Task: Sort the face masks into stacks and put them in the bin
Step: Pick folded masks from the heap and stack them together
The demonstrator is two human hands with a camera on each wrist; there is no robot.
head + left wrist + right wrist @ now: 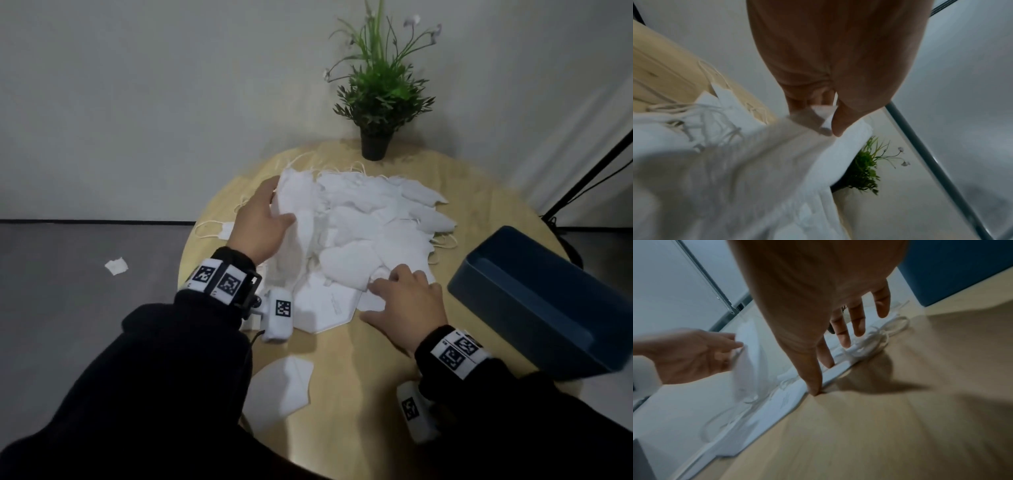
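A heap of white face masks [370, 219] covers the middle of the round wooden table [479, 192]. My left hand [263, 219] grips a bunch of masks [756, 162] at the heap's left side, thumb and fingers pinching their edge. My right hand [400, 301] lies at the heap's near edge with straight, spread fingers [846, 335] over the masks [840, 368], and the thumb touches the tabletop. One single mask [281, 390] lies apart by my left sleeve. The blue bin [534, 301] stands at the right, tilted in view.
A potted green plant [376, 102] stands at the table's far edge. One mask [222, 229] hangs over the left table edge. A white scrap [116, 265] lies on the grey floor. A black stand leg [589, 178] slants at the right.
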